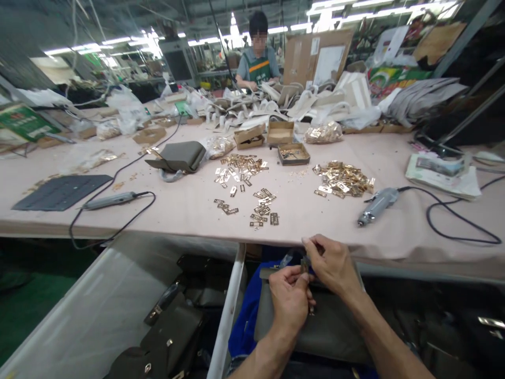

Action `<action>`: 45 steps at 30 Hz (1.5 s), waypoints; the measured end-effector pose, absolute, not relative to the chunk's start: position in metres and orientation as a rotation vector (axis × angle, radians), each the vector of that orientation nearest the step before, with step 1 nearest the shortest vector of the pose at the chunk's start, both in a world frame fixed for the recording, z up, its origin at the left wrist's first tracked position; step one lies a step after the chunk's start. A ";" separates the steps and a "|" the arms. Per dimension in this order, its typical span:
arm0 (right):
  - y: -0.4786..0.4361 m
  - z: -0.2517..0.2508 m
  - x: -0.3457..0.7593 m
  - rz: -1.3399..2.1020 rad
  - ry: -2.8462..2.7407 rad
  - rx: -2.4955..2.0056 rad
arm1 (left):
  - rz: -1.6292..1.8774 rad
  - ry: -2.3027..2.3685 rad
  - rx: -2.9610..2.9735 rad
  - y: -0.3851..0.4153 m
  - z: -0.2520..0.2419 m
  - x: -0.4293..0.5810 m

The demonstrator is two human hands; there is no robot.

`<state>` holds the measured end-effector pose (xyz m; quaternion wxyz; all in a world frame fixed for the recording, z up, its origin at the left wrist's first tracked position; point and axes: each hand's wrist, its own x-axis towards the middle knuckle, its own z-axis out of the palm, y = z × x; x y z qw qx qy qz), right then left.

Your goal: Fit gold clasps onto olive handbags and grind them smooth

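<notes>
My left hand (290, 300) is closed, thumb and fingers pinching a small dark metal plate (304, 265) above a grey-green bag (331, 329) on my lap. Just above and to the right, my right hand (329, 263) has its thumb and forefinger pressed together; what they hold, if anything, is too small to make out. The bag lies tilted below the table edge, partly hidden by both hands. On the tabletop ahead lie loose metal plates (263, 209) and a larger pile of gold fittings (343, 178).
An electric screwdriver (379, 205) with a cord lies right; another screwdriver (110, 200) lies left. Small open boxes (294, 154), a grey bag (179, 157) and a dark panel (61, 192) sit on the table. Below left, a bin (90, 310) contains several bags. A co-worker (258, 58) is opposite.
</notes>
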<state>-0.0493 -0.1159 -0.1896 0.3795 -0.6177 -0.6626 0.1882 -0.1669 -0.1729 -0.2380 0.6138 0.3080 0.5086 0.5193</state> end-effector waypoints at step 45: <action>-0.049 -0.180 -0.001 0.543 -2.213 -1.365 | 1.204 1.179 0.665 -0.160 -0.251 -0.168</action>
